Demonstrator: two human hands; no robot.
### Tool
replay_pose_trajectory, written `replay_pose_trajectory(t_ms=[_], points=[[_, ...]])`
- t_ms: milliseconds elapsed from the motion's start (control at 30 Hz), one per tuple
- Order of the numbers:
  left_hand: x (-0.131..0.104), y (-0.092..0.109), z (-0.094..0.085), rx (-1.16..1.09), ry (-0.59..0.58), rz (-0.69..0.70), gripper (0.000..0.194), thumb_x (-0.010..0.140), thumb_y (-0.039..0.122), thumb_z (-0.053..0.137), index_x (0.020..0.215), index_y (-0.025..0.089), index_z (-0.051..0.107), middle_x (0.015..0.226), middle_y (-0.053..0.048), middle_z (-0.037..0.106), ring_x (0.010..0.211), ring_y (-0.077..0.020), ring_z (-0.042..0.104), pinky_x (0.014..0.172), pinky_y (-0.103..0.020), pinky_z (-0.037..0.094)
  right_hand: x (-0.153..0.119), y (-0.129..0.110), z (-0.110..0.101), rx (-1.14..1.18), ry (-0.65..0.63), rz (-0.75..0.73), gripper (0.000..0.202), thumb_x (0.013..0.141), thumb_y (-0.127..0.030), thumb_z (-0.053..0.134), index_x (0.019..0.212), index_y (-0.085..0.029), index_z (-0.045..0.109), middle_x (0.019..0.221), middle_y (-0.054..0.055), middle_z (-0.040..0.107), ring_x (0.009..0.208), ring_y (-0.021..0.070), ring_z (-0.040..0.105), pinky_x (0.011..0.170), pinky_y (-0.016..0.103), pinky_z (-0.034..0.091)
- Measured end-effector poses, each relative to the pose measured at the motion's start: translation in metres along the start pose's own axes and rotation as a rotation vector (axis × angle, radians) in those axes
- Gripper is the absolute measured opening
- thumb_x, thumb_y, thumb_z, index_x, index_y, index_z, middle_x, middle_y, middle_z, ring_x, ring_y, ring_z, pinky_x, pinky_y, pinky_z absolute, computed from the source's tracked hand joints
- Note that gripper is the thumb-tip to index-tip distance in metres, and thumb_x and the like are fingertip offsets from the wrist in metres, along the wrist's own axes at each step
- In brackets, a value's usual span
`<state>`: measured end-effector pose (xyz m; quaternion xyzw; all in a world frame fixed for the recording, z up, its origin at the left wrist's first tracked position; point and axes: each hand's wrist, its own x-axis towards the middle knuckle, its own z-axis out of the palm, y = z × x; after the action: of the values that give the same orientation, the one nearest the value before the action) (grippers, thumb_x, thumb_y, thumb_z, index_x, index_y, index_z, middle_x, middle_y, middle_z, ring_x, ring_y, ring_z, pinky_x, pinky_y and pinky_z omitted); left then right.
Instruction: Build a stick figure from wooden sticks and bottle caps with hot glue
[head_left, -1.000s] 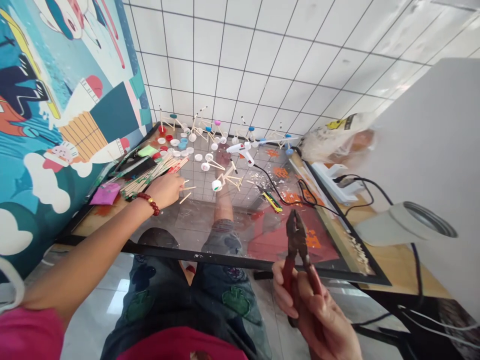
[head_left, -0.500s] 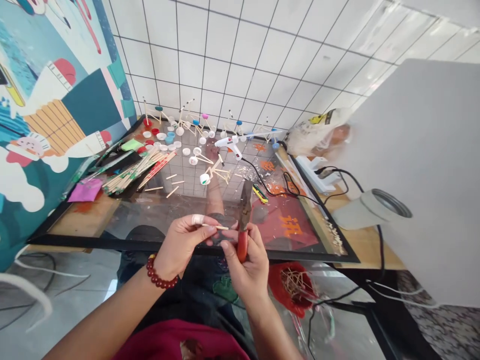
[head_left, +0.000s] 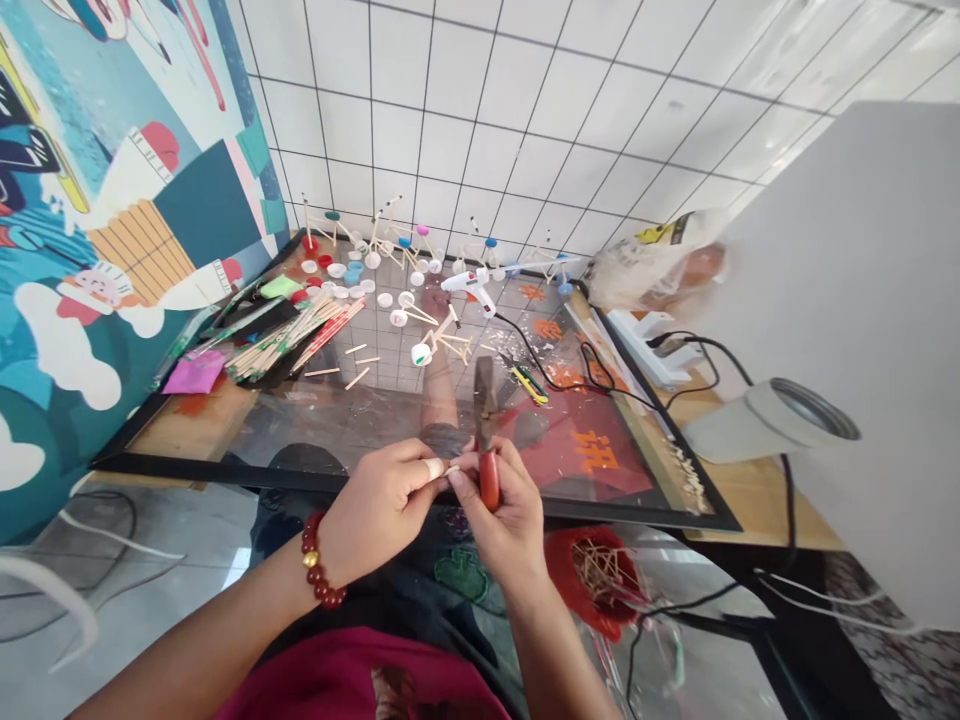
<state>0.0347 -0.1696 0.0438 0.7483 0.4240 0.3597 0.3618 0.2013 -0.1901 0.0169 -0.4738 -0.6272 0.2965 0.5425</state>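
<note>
holding pliers (head_left: 486,425) in right hand (head_left: 514,515), grip curled round red handle (head_left: 490,482), pinching little stick (head_left: 451,470) in left hand (head_left: 386,500), close to right thumb, above near edge of counter (head_left: 225,472), with four short sticks (head_left: 358,377) and white glue gun (head_left: 471,287) farther back

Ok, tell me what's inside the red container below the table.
Thin pale sticks, piled loosely, show inside the red container; whatever lies beneath them is covered.
</note>
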Motion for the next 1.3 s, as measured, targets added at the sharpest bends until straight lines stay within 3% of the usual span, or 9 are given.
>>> replay_pose_trajectory(t_ms=[167, 267, 533, 800, 933, 1067, 1133, 1233, 1300], points=[[0.0, -0.005, 0.0, -0.659, -0.146, -0.441, 0.019, 0.083, 0.03, 0.068, 0.087, 0.013, 0.073, 0.07, -0.004, 0.068, 0.058, -0.0118, 0.062, 0.056, -0.023, 0.052, -0.005, 0.005, -0.021, 0.24, -0.22, 0.206, 0.023, 0.089, -0.035, 0.067, 0.111, -0.028, 0.071, 0.114, 0.006, 0.062, 0.094, 0.018, 0.063, 0.091, 0.034, 0.052], [0.001, -0.009, -0.002, -0.879, -0.133, -0.536, 0.032, 0.077, 0.036, 0.076, 0.097, 0.011, 0.072, 0.072, -0.005, 0.07, 0.057, -0.0115, 0.064, 0.052, -0.02, 0.051, -0.015, 0.009, -0.043, 0.339, -0.342, 0.386, 0.03, 0.087, -0.04, 0.07, 0.114, -0.028, 0.072, 0.126, 0.007, 0.061, 0.11, 0.0227, 0.061, 0.101, 0.039, 0.048], [0.008, -0.002, -0.01, -0.985, -0.215, -0.59, 0.024, 0.073, 0.03, 0.081, 0.083, 0.011, 0.07, 0.068, -0.007, 0.071, 0.054, -0.0138, 0.067, 0.048, -0.019, 0.053, -0.027, 0.001, -0.066, 0.363, -0.551, 0.441, 0.05, 0.082, -0.042, 0.074, 0.129, -0.029, 0.066, 0.15, 0.007, 0.047, 0.142, 0.0286, 0.041, 0.12, 0.048, 0.025], [0.005, -0.003, -0.011, -1.018, -0.283, -0.684, 0.029, 0.07, 0.031, 0.08, 0.09, 0.014, 0.07, 0.07, -0.008, 0.072, 0.058, -0.0174, 0.07, 0.049, -0.022, 0.054, -0.033, 0.008, -0.064, 0.519, -0.545, 0.529, 0.054, 0.077, -0.049, 0.077, 0.125, -0.026, 0.068, 0.146, 0.009, 0.05, 0.132, 0.0312, 0.052, 0.113, 0.05, 0.037], [0.009, -0.012, -0.028, -0.623, -0.211, -0.55, 0.022, 0.073, 0.035, 0.075, 0.085, 0.017, 0.07, 0.073, -0.008, 0.073, 0.064, -0.0194, 0.069, 0.058, -0.027, 0.053, -0.038, 0.009, -0.065, 0.526, -0.507, 0.557, 0.053, 0.077, -0.047, 0.078, 0.125, -0.027, 0.069, 0.146, 0.01, 0.051, 0.134, 0.0321, 0.051, 0.114, 0.05, 0.037], [0.037, -0.036, -0.083, 0.407, 0.12, -0.326, 0.014, 0.075, 0.032, 0.069, 0.075, 0.019, 0.075, 0.081, -0.009, 0.075, 0.077, -0.0239, 0.067, 0.067, -0.031, 0.046, -0.041, 0.011, -0.066, 0.517, -0.474, 0.546, 0.052, 0.077, -0.047, 0.078, 0.124, -0.027, 0.07, 0.148, 0.011, 0.05, 0.134, 0.0315, 0.051, 0.114, 0.049, 0.037], [0.057, -0.051, -0.113, 0.721, 0.117, -0.361, 0.018, 0.076, 0.034, 0.068, 0.069, 0.019, 0.075, 0.082, -0.01, 0.075, 0.078, -0.0262, 0.066, 0.064, -0.031, 0.041, -0.042, 0.012, -0.065, 0.514, -0.48, 0.539, 0.052, 0.077, -0.047, 0.078, 0.124, -0.028, 0.07, 0.149, 0.01, 0.049, 0.133, 0.0312, 0.052, 0.114, 0.049, 0.037], [0.082, -0.073, -0.14, 0.828, 0.047, -0.461, 0.02, 0.076, 0.037, 0.066, 0.072, 0.021, 0.077, 0.077, -0.009, 0.074, 0.075, -0.026, 0.065, 0.062, -0.03, 0.037, -0.043, 0.013, -0.063, 0.502, -0.508, 0.546, 0.051, 0.077, -0.046, 0.077, 0.124, -0.028, 0.07, 0.151, 0.01, 0.046, 0.134, 0.0322, 0.05, 0.113, 0.049, 0.038], [0.095, -0.083, -0.142, 0.824, 0.029, -0.489, 0.016, 0.073, 0.034, 0.069, 0.074, 0.02, 0.078, 0.079, -0.01, 0.074, 0.078, -0.0271, 0.065, 0.064, -0.031, 0.037, -0.043, 0.013, -0.062, 0.502, -0.526, 0.549, 0.051, 0.077, -0.046, 0.077, 0.124, -0.028, 0.069, 0.151, 0.01, 0.046, 0.135, 0.0327, 0.05, 0.112, 0.05, 0.039]])
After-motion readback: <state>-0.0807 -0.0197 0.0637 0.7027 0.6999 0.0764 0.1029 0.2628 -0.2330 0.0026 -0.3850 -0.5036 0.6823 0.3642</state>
